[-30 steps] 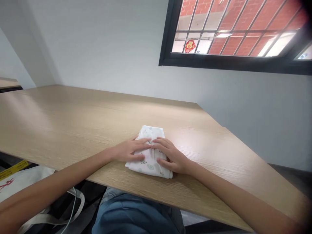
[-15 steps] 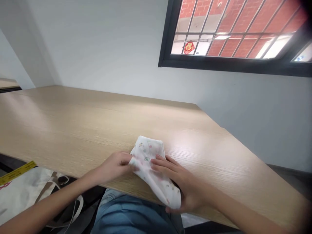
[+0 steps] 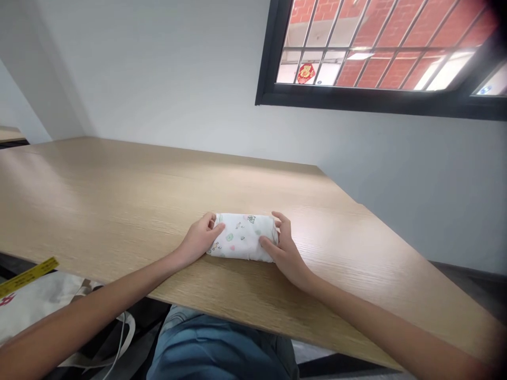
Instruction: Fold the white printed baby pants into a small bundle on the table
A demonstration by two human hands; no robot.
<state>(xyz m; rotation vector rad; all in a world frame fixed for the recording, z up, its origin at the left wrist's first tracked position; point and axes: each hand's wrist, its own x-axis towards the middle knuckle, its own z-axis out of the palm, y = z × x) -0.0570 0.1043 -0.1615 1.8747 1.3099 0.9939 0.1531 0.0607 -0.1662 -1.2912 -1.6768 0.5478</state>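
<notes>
The left hand point(image 3: 199, 240) is half closed at the left end of a folded cloth point(image 3: 243, 237), its fingers curled in against that end and its thumb laid over the top edge, so it grips the bundle lightly rather than in a tight fist. The right hand point(image 3: 284, 249) cups the opposite end: its thumb presses on the near side of the fabric, while its forefinger bends round the far right corner, and the other fingers are tucked against the end. Between the 2 hands the cloth lies flat as a compact oblong, white with small green and pink printed motifs. Its long axis runs left to right across the view, roughly parallel to the near edge of the wooden table point(image 3: 119, 190), with 1 end pointing at each hand. It sits on the tabletop close to that near edge, directly in front of the person. Below the edge show blue jeans point(image 3: 222, 348), and at lower left a pale bag point(image 3: 24, 311) beside a yellow strip point(image 3: 27, 269).
</notes>
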